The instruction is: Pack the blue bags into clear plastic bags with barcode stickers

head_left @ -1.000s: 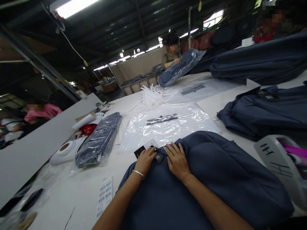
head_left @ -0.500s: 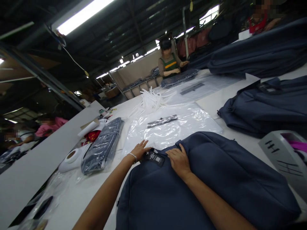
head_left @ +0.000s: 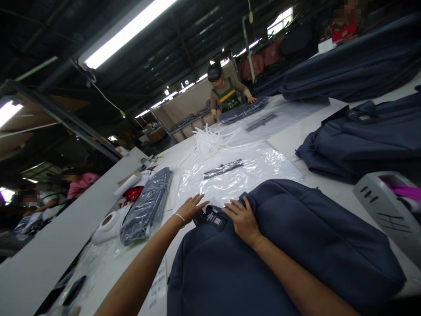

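Observation:
A navy blue backpack [head_left: 296, 245] lies flat on the white table [head_left: 108, 267] in front of me. My right hand [head_left: 242, 220] presses flat on its top edge, beside a black hang tag [head_left: 214, 217]. My left hand [head_left: 191, 207], with a silver bracelet on the wrist, reaches past the tag with fingers spread, its fingertips at the edge of a stack of clear plastic bags [head_left: 237, 175]. Neither hand grips anything.
A bagged navy backpack [head_left: 147, 206] and a white tape roll [head_left: 107, 223] lie at left. More navy backpacks [head_left: 362, 140] sit at right, with a grey bin [head_left: 391, 210] near them. White strips [head_left: 210, 138] lie farther back. A person works at the table's far end; others sit at left.
My left hand left the tag on the backpack and reached forward to the plastic bags with fingers spread. My right hand stayed on the backpack. The far person laid a bagged backpack down.

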The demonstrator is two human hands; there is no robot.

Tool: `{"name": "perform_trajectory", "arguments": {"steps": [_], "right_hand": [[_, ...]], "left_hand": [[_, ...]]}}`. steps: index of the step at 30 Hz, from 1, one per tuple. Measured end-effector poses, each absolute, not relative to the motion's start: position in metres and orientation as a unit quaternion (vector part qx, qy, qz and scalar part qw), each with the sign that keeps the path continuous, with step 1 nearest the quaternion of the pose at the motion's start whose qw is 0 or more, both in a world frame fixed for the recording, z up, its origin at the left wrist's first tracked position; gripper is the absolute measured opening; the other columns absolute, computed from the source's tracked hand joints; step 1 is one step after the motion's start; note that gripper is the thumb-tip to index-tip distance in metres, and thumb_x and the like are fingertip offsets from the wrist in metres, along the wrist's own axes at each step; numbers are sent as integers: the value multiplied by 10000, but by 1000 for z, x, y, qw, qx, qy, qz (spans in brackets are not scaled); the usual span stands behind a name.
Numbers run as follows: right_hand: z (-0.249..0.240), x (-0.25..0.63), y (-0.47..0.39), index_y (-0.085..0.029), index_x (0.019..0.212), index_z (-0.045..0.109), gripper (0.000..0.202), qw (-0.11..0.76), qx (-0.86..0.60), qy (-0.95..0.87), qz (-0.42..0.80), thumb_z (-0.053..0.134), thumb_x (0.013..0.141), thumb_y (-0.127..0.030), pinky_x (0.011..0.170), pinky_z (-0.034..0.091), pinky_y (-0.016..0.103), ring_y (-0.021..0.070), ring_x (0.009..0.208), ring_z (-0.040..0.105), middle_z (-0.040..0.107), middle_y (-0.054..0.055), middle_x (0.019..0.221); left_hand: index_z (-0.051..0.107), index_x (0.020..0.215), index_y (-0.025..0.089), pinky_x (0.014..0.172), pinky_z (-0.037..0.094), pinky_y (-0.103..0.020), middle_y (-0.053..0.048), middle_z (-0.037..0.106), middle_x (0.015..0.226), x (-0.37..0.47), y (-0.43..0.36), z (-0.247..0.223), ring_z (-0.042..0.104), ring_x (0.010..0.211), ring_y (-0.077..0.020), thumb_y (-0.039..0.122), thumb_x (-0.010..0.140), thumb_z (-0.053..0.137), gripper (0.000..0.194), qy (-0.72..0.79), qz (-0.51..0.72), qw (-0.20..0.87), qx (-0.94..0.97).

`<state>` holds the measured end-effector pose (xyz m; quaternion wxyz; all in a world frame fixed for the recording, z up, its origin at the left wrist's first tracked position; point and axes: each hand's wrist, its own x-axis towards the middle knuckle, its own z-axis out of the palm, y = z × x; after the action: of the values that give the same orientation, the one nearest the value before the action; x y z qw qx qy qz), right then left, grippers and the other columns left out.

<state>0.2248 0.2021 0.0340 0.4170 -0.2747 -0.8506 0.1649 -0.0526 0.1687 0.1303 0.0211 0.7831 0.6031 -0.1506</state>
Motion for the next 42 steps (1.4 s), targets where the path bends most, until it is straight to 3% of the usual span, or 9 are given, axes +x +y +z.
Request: {"name": "perform_trajectory", "arguments": {"steps": [2, 5, 10, 14, 18, 21, 28, 35, 42], "right_hand": [[33, 223, 198, -294, 1346, 541, 628, 393, -244, -874, 146, 494, 803, 18, 1164, 93, 608, 274, 1411, 303, 484, 46, 1458], [28, 217, 196, -306, 1401, 475, 677, 349, -198, -906, 136, 479, 807, 19, 1155, 122, 617, 282, 1463, 174, 338, 48, 1552], [17, 201, 201, -274, 1415, 455, 561, 289, -140, -929, 185, 413, 906, -42, 1144, 278, 474, 199, 1418, 311, 432, 57, 1498], [11, 188, 205, -263, 1238, 619, 402, 328, -150, -900, 244, 434, 931, -81, 1102, 345, 422, 198, 1324, 458, 636, 23, 1296], [11, 184, 207, -249, 1126, 677, 371, 420, -188, -840, 288, 445, 913, -53, 1078, 364, 402, 176, 1097, 628, 720, 19, 1120], [13, 185, 209, -233, 1093, 700, 358, 455, -181, -819, 298, 463, 899, -47, 995, 446, 344, 169, 1023, 652, 728, 23, 1088], [19, 187, 214, -286, 993, 753, 286, 483, -207, -807, 269, 571, 878, -98, 957, 498, 304, 178, 1115, 588, 694, -4, 1165], [18, 188, 211, -238, 1037, 739, 361, 477, -181, -784, 355, 472, 885, -49, 989, 501, 297, 164, 1130, 621, 628, 32, 1291], [18, 183, 212, -209, 950, 761, 399, 487, -205, -757, 384, 503, 744, 16, 978, 514, 348, 197, 1083, 649, 688, 75, 1170]], "left_hand": [[371, 1433, 355, 1131, 264, -573, -109, 234, 1584, -49, 168, 120, 179, 1462, -295, -93, 757, 486, 819, 608, -155, 9, 778], [558, 1300, 309, 1145, 211, -595, -111, 255, 1577, -48, 175, 108, 154, 1466, -313, -15, 771, 572, 621, 605, -154, 11, 781], [746, 842, 219, 1152, 298, -467, -66, 444, 1484, -55, 190, 107, 288, 1431, -271, 107, 755, 675, 158, 583, -150, 64, 796], [719, 1027, 223, 1148, 308, -422, -70, 426, 1498, -60, 186, 107, 324, 1415, -234, 63, 786, 587, 317, 596, -132, 87, 787], [403, 1427, 296, 1078, 394, -450, -105, 320, 1553, -62, 172, 100, 437, 1344, -253, 12, 744, 543, 753, 642, -118, 104, 751], [314, 1468, 322, 997, 474, -389, -79, 469, 1465, -63, 168, 99, 573, 1204, -212, 24, 730, 538, 827, 667, -116, 133, 724], [673, 1150, 249, 959, 466, -370, -65, 670, 1097, -60, 182, 139, 623, 1028, -235, 106, 715, 653, 458, 707, -123, 124, 685], [693, 701, 202, 1061, 360, -389, -87, 609, 1222, -26, 182, 181, 436, 1276, -296, 148, 668, 718, 68, 761, -72, 148, 628], [631, 651, 164, 719, 526, -332, -42, 638, 651, -11, 149, 165, 644, 749, -234, 321, 689, 726, 188, 855, 156, 341, 358]]}}
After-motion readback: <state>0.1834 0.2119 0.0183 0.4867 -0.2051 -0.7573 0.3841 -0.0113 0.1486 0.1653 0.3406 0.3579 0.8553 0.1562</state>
